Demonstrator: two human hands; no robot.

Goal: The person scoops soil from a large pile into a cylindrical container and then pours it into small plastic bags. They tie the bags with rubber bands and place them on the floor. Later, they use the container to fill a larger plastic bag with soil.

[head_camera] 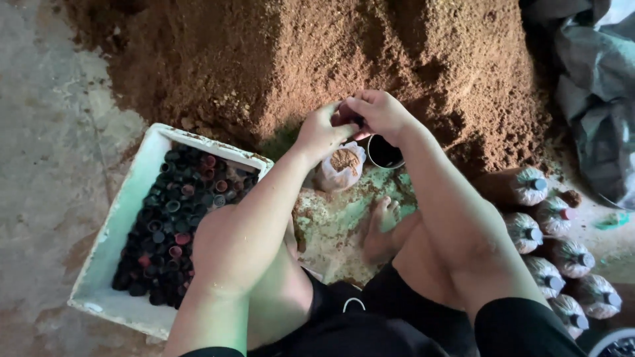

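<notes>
Your hands [354,122] meet dead center, right over the open bag [341,166], with the cup [383,153] just beside it at 3 o'clock. The soil pile [297,59] sits behind at 12. The tray [112,231] of caps [175,218] is at 8 o'clock, and the filled bags [555,251] line up at 4 o'clock on the floor [46,132].

both hands meet over a clear bag of brown substrate [342,165], left hand [322,132] and right hand [378,114] pinching at its neck. dark cup [384,153] just beside the bag. big brown sawdust pile [317,59] behind. white tray [126,218] of dark caps [175,225] left, filled capped bags [555,251] right.
</notes>
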